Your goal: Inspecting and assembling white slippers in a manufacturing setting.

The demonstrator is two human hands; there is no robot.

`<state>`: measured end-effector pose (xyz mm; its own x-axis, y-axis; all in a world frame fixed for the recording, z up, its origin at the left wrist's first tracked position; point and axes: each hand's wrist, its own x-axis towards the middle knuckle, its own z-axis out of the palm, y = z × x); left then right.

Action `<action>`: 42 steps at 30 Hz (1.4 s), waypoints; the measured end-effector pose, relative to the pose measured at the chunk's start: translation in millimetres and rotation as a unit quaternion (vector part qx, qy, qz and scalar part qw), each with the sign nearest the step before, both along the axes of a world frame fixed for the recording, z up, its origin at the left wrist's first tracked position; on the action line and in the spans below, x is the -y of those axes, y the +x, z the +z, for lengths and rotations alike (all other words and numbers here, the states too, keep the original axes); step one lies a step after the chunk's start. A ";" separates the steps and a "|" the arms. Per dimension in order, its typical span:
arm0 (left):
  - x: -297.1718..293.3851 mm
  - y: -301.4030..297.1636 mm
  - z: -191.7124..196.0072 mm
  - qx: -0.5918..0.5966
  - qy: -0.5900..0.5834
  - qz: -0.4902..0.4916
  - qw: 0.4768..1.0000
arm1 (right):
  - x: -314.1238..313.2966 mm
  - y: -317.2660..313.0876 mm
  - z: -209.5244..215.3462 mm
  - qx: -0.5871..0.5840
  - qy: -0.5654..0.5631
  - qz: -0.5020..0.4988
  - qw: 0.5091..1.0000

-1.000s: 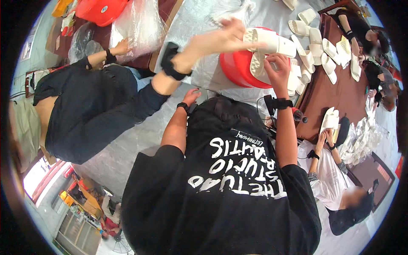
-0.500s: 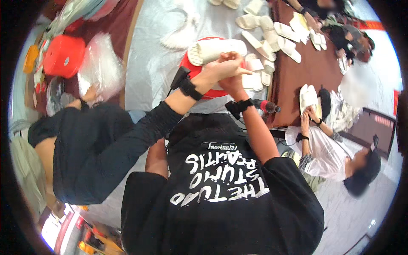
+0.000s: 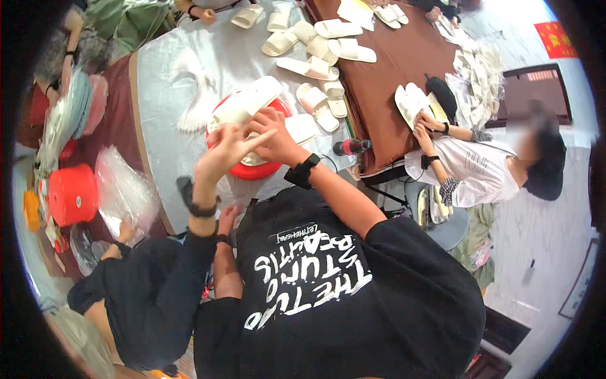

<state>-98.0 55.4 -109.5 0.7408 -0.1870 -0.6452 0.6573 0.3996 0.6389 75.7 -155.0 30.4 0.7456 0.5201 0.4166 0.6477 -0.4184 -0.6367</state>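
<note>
My right hand [image 3: 281,139] is over a round red stool [image 3: 257,172], fingers curled. It meets another person's hand [image 3: 222,151], which reaches in from the left. Whether anything small is pinched between them is hidden. Just beyond, a white slipper [image 3: 264,90] lies tilted on the stool, and a second white slipper [image 3: 302,129] sits to its right. My left hand [image 3: 228,219] is held low near my shirt front, beside the other person's forearm, its fingers loosely extended and nothing visible in it.
Several cream slippers [image 3: 309,67] spread over the silver-covered table. A dark bottle [image 3: 351,147] stands at its right edge. On the left are a red stool [image 3: 74,196] and clear plastic wrap [image 3: 126,189]. At right, a person in white handles slippers [image 3: 411,104] on a brown table.
My view has swung, so the table sits further left. My left hand now shows beside the other person's arm. My right hand has pulled closer and its fingers now show curled.
</note>
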 end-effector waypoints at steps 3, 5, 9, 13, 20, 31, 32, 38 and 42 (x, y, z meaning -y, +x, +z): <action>-18.9 -93.1 -109.9 -0.124 0.141 0.020 0.982 | 1.9 -3.6 13.8 -0.043 -0.059 0.019 0.997; -26.7 -116.1 -161.1 -0.017 0.085 0.091 0.992 | 3.9 -6.7 19.6 -0.026 -0.032 0.013 0.999; -36.0 -107.1 -178.5 -0.078 0.075 0.158 0.982 | 13.3 -16.3 25.5 -0.025 -0.010 -0.022 0.999; -38.5 -97.0 -145.0 -0.066 0.026 0.185 0.980 | 28.5 -26.5 26.9 -0.039 0.003 -0.049 0.998; -56.4 -78.7 -130.7 -0.134 0.032 0.210 0.968 | 50.7 -42.9 21.2 -0.043 0.021 -0.095 0.994; -61.1 -50.6 -89.5 -0.016 0.073 0.254 0.964 | 51.9 -60.4 13.4 -0.112 0.127 -0.105 0.980; -59.5 -48.9 -86.4 -0.009 0.063 0.273 0.960 | 51.8 -62.7 13.9 -0.103 0.131 -0.115 0.979; -55.6 -42.9 -67.1 0.001 0.031 0.359 0.933 | 40.7 -73.1 25.8 -0.113 0.077 -0.021 0.990; -49.6 -42.7 -51.7 0.036 0.001 0.386 0.922 | 32.4 -77.8 33.1 -0.149 0.036 0.002 0.988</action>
